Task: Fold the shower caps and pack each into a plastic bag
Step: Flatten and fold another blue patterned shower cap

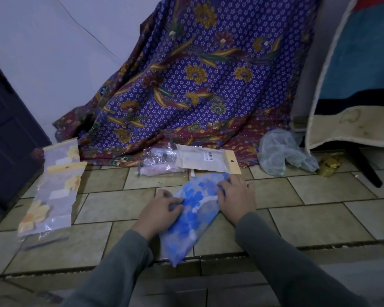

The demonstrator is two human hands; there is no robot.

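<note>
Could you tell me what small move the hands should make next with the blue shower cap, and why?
Probably fold it over once more: the blue shower cap lies long on the tiled floor under the left hand and right hand, not yet bagged.

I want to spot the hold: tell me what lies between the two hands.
In the head view, the folded blue-flowered shower cap spans the gap between left hand and right hand, both touching it.

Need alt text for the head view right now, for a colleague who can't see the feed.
Both hands, left and right, hold a blue flowered shower cap on a tiled floor. Packed yellow-flowered bags lie at the left, with more plastic bags ahead near a draped purple patterned cloth.
</note>
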